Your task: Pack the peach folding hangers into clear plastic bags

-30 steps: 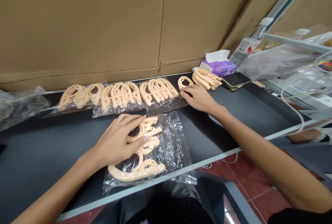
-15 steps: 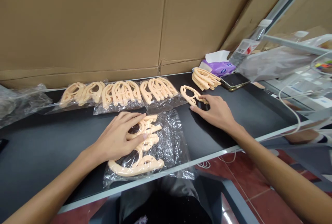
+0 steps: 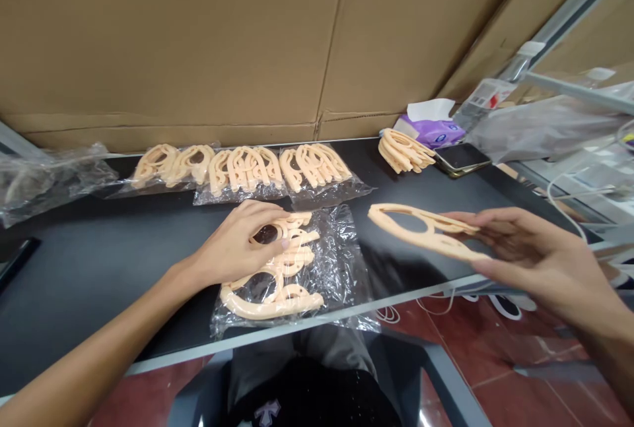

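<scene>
My right hand holds a beige folding hanger raised above the right part of the table, with thumb and fingers pinching its near end. My left hand lies on a clear plastic bag at the table's front edge, its thumb apart from its outstretched fingers. Inside that bag are several beige hangers, partly covered by the hand. Beyond my right hand stands a loose stack of beige hangers.
Bagged hangers line the back of the black table. At the left are crumpled clear bags and a dark object. Purple tissues, a phone and a bottle stand at the back right, before a cardboard wall.
My right hand has lifted the single hanger off the table and brought it right and toward me. My left hand stays on the bag. The view has shifted slightly.
</scene>
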`<state>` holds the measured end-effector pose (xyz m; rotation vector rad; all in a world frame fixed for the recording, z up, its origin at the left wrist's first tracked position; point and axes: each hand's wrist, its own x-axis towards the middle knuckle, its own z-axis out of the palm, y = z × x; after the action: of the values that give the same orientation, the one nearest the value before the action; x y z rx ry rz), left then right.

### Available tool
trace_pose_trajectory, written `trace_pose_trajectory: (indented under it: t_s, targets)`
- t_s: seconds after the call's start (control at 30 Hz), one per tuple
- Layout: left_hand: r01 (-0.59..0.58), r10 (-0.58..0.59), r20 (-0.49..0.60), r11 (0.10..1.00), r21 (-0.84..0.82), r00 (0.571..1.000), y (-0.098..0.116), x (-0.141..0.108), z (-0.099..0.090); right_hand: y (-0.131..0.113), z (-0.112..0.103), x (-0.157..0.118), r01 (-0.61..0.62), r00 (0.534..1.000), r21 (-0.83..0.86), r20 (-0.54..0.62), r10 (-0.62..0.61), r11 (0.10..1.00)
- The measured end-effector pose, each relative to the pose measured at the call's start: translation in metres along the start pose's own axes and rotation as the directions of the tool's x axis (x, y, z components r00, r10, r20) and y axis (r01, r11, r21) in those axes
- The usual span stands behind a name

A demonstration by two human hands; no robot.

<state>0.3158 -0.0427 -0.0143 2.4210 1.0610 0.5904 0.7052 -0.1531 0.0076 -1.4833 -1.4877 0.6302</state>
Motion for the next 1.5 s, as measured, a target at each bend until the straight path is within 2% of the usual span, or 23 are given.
trace_pose_trajectory:
  t_s: [0.13, 0.23, 0.5, 0.7, 0.83, 0.97, 1.1, 1.17, 1.23, 1.37, 1.5]
  targets:
    - [-0.003, 0.002, -0.041, 1.000, -0.021, 0.999, -0.002, 0.001, -0.002, -0.009, 0.012, -0.007, 0.188, 0.972, -0.174, 0.171, -0.159, 0.967]
    - [0.037, -0.039, -0.049, 0.998, -0.044, 0.998, -0.006, 0.003, -0.003, -0.008, 0.026, 0.004, 0.243, 0.945, -0.136, 0.256, -0.203, 0.960]
    - [0.130, -0.137, -0.033, 0.978, -0.165, 0.990, -0.016, 0.006, -0.002, 0.006, 0.063, 0.030, 0.214, 0.895, 0.064, 0.386, -0.222, 0.975]
    - [0.153, -0.163, -0.027, 0.964, -0.219, 0.986, -0.013, 0.005, -0.002, -0.006, 0.089, 0.046, 0.166, 0.871, 0.096, 0.453, -0.192, 0.981]
    - [0.188, -0.197, -0.015, 0.953, -0.236, 0.980, -0.015, 0.005, -0.002, -0.009, 0.092, 0.051, 0.146, 0.854, 0.199, 0.470, -0.225, 0.969]
    - [0.197, -0.205, -0.007, 0.949, -0.247, 0.979, -0.016, 0.006, -0.002, -0.003, 0.091, 0.047, 0.128, 0.869, 0.263, 0.435, -0.237, 0.956]
    - [0.186, -0.196, -0.016, 0.952, -0.243, 0.980, -0.015, 0.006, -0.002, -0.004, 0.103, 0.044, 0.128, 0.865, 0.330, 0.425, -0.268, 0.935]
    - [0.179, -0.191, -0.026, 0.953, -0.245, 0.981, -0.014, 0.006, -0.002, -0.012, 0.111, 0.046, 0.171, 0.850, 0.271, 0.445, -0.281, 0.947]
    - [0.172, -0.187, -0.040, 0.956, -0.240, 0.982, -0.012, 0.005, -0.002, -0.022, 0.118, 0.049, 0.254, 0.836, 0.142, 0.466, -0.291, 0.957]
    - [0.128, -0.142, -0.069, 0.976, -0.174, 0.987, -0.010, 0.004, -0.003, -0.033, 0.122, 0.053, 0.443, 0.808, -0.084, 0.470, -0.356, 0.893]
    - [0.069, -0.076, -0.066, 0.993, -0.099, 0.995, -0.012, 0.005, -0.004, -0.026, 0.118, 0.050, 0.473, 0.822, -0.196, 0.450, -0.350, 0.859]
